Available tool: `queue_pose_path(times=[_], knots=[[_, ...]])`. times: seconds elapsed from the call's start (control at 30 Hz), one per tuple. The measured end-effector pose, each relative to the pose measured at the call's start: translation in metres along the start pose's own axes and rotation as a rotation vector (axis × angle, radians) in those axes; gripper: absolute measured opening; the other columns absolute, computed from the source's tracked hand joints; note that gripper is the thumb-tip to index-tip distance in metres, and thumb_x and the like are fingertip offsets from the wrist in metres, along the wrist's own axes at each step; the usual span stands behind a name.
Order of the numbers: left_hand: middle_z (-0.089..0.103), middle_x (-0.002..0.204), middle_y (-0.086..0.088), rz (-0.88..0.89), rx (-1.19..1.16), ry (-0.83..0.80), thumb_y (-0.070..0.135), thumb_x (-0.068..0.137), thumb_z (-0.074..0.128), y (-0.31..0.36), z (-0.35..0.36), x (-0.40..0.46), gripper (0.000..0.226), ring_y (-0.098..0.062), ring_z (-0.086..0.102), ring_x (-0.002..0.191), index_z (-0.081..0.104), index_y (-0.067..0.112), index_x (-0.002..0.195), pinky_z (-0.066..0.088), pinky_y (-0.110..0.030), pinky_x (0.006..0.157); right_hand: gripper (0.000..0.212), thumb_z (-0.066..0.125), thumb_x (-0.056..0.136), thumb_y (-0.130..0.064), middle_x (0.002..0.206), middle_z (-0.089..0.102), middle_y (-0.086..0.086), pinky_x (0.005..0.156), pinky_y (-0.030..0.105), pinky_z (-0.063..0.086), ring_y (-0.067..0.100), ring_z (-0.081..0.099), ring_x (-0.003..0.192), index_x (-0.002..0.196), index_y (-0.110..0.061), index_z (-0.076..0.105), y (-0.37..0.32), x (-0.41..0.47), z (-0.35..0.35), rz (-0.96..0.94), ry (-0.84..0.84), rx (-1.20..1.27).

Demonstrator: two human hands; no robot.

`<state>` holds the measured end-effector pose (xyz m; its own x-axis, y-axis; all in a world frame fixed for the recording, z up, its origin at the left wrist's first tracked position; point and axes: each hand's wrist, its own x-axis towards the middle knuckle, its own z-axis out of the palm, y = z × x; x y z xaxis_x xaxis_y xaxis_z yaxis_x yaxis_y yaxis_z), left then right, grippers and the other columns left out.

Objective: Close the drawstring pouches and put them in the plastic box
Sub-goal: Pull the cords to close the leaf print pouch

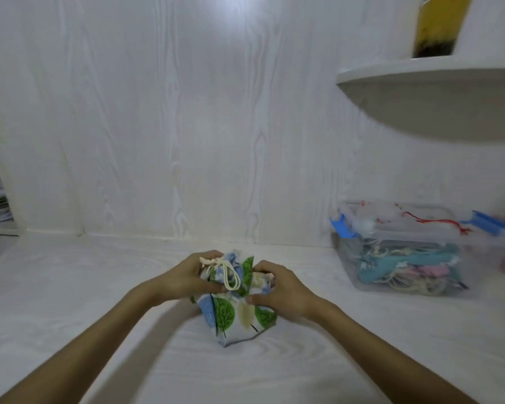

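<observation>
The cloth pouch with green and blue leaves [231, 312] sits on the white worktop [99, 301]. The left hand [184, 277] and right hand [280, 290] hold its bunched top, likely to pull the cream string [231, 274] tight. The clear plastic box [403, 249] waits nearby.

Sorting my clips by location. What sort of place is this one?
Probably a home desk nook: a white wood-grain desk, a rounded wall shelf, and a clear plastic box holding fabric pouches.
</observation>
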<state>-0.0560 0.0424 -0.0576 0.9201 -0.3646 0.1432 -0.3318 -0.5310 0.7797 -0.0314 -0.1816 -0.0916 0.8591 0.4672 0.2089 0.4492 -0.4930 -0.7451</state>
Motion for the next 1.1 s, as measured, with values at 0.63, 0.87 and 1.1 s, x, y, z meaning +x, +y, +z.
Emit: queue_pose_path(times=[0.63, 0.87, 1.1], knots=[[0.065, 0.095, -0.002, 0.513, -0.065, 0.239, 0.039, 0.068, 0.077, 0.237, 0.108, 0.194, 0.044, -0.02, 0.062, 0.091, 0.058, 0.015, 0.099, 0.048, -0.035, 0.081, 0.027, 0.063, 0.079, 0.0, 0.109, 0.063, 0.01, 0.078, 0.03, 0.049, 0.024, 0.061, 0.095, 0.106, -0.007, 0.066, -0.008, -0.072, -0.286, -0.339, 0.934, -0.693], [0.009, 0.159, -0.011, 0.298, 0.562, 0.38, 0.043, 0.096, 0.045, 0.188, 0.157, 0.216, 0.071, -0.027, 0.012, 0.146, 0.008, 0.019, 0.152, 0.013, -0.04, 0.118, 0.046, 0.034, 0.101, -0.015, 0.152, 0.03, 0.004, 0.113, 0.028, 0.022, 0.02, 0.03, 0.138, 0.146, -0.016, 0.03, 0.078, -0.082, -0.287, 0.262, 0.454, -0.451], [0.025, 0.156, -0.001, 0.171, 0.725, -0.179, 0.041, 0.101, 0.025, 0.177, 0.164, 0.234, 0.048, -0.026, 0.025, 0.143, 0.026, 0.029, 0.148, 0.021, -0.038, 0.115, 0.046, 0.023, 0.103, -0.026, 0.158, 0.015, -0.002, 0.115, 0.03, 0.017, 0.018, 0.021, 0.144, 0.149, -0.029, 0.02, 0.074, -0.061, -0.279, 0.356, 0.162, -0.656]])
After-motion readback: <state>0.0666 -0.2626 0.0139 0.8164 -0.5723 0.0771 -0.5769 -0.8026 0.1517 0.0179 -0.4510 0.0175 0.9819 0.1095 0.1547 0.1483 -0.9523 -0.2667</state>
